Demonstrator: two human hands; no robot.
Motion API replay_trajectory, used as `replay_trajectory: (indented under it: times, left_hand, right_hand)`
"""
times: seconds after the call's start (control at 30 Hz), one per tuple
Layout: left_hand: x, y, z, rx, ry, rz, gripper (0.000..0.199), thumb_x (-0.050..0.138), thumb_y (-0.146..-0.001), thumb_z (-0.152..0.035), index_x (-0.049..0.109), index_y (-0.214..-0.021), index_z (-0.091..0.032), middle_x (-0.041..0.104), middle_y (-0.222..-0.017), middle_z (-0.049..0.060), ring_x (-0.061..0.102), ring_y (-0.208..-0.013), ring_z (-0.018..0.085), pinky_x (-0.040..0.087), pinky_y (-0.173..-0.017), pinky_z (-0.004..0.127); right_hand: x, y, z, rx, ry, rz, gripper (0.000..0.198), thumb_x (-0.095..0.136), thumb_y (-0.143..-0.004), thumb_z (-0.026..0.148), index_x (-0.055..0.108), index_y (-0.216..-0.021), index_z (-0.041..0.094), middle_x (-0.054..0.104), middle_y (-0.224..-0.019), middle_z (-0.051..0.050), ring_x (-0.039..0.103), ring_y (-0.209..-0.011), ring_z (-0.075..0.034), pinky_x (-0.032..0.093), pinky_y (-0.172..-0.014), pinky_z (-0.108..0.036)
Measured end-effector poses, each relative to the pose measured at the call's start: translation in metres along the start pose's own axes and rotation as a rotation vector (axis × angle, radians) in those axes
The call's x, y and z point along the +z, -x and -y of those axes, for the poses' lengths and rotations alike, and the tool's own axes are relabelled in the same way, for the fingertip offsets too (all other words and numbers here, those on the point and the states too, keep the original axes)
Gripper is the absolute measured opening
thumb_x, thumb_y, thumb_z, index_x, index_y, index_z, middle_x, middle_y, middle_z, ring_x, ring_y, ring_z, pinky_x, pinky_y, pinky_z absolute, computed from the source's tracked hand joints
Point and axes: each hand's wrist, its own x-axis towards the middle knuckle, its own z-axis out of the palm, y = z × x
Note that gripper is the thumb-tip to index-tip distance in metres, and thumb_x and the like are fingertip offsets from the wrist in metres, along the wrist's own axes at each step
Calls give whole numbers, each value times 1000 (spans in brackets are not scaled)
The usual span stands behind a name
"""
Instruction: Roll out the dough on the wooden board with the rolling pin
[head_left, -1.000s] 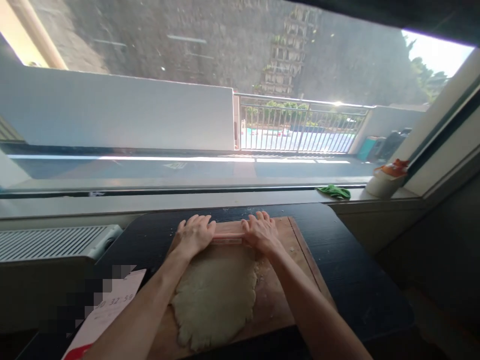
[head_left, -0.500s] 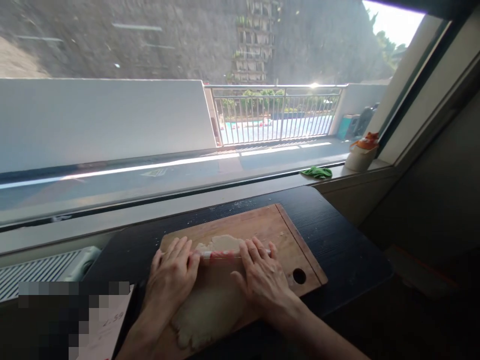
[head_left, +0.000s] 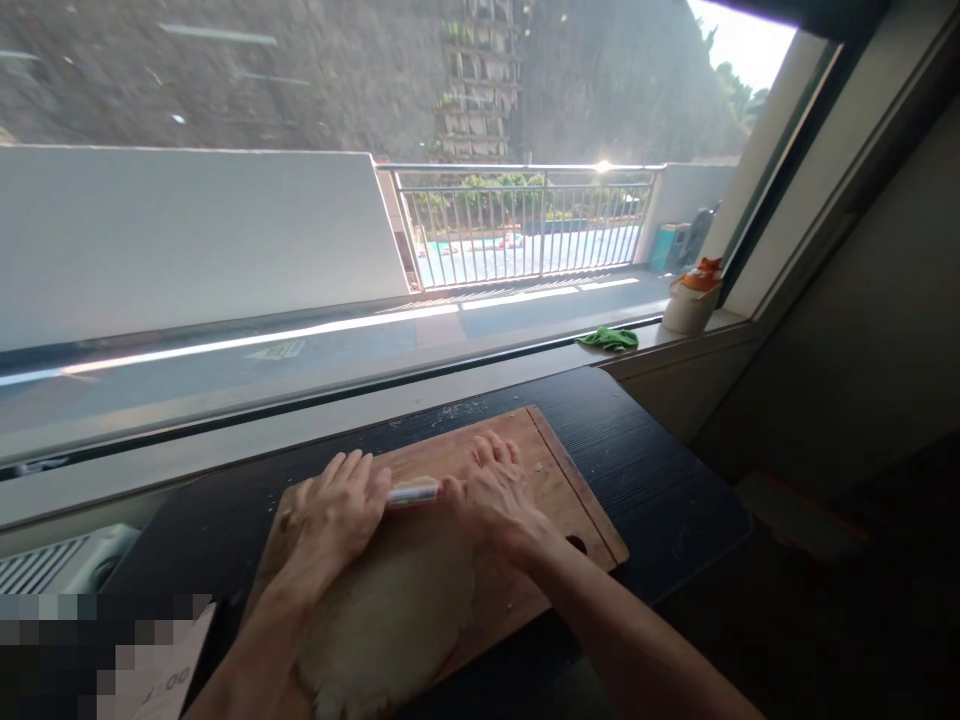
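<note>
A thin rolling pin (head_left: 414,494), pale with a bit of red, lies across the far part of a flat sheet of dough (head_left: 390,605). My left hand (head_left: 341,505) covers the pin's left part, fingers bent over it and pointing away from me. Over its right part rests my right hand (head_left: 495,490), palm down, its thumb side against the pin and its fingers reaching forward. Only a short middle piece of the pin shows; both ends are hidden under my hands. Beneath everything is a wooden cutting board (head_left: 559,475). The dough's near edge is ragged.
The board lies on a black table (head_left: 660,500) dusted with white specks. On the windowsill beyond are a green cloth (head_left: 611,340) and a white jug with an orange top (head_left: 694,297). A white slatted heater (head_left: 67,565) stands at left, near a partly blurred box (head_left: 161,670).
Both hands have rolled the pin forward, away from me, over the dough. My right hand's fingers now extend past the pin. The view has shifted to the right.
</note>
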Motion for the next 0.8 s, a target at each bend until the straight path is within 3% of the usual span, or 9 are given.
replay_trajectory:
  times: [0.1,0.2,0.3,0.4,0.5,0.57,0.67,0.8]
  left_hand:
    - [1,56,11,55,-8,-134,55,30,-92,-48,54,-129,-16,52,-140,12,39,-135,28,26,-113,50]
    - [0,76,14,75,15,-159,56,33,-91,-50,55,-129,-15,54,-138,10,42,-134,26,27,-114,46]
    - [-1,46,5,22,4,-102,54,28,-92,-44,56,-129,-14,54,-138,11,40,-135,27,24,-114,49]
    - [-3,-10,-6,-89,27,28,53,24,-94,-41,56,-129,-16,53,-139,10,41,-134,27,26,-112,49]
    - [-8,-50,-12,-145,50,189,54,30,-91,-47,55,-129,-19,51,-141,9,42,-133,26,30,-109,47]
    - [-9,-55,-12,-148,52,212,54,30,-90,-49,55,-129,-19,50,-142,10,41,-134,27,31,-108,49]
    - [-8,-26,-8,-86,43,101,52,28,-92,-46,58,-125,-19,51,-140,11,40,-134,28,31,-107,53]
    - [-3,49,2,47,36,-129,47,32,-92,-45,58,-123,-21,55,-137,9,41,-134,28,27,-110,53]
  right_hand:
    - [-1,52,8,-126,-26,-38,56,37,-96,43,37,-143,12,38,-148,-11,20,-143,-26,15,-119,-43]
    - [-1,74,9,-176,-22,-43,59,39,-96,42,29,-147,13,35,-151,-10,15,-145,-26,13,-119,-42]
    - [2,48,4,-128,2,-71,54,39,-96,43,40,-141,12,41,-147,-12,21,-143,-27,18,-117,-43]
    - [3,-2,-2,-48,34,-65,45,36,-96,46,62,-115,14,52,-135,-14,35,-134,-28,29,-110,-43]
    - [0,-38,-8,28,60,-20,41,35,-96,43,66,-104,16,58,-124,-13,45,-125,-27,37,-101,-43]
    - [-2,-42,-8,45,73,-4,41,35,-96,42,65,-105,16,57,-126,-13,44,-126,-27,37,-101,-43]
    - [-2,-17,-4,-7,75,-20,43,33,-97,43,64,-109,16,53,-133,-13,39,-131,-26,31,-107,-44]
    - [-5,48,7,-157,21,-52,46,40,-96,37,46,-136,15,50,-138,-10,35,-135,-23,24,-115,-42]
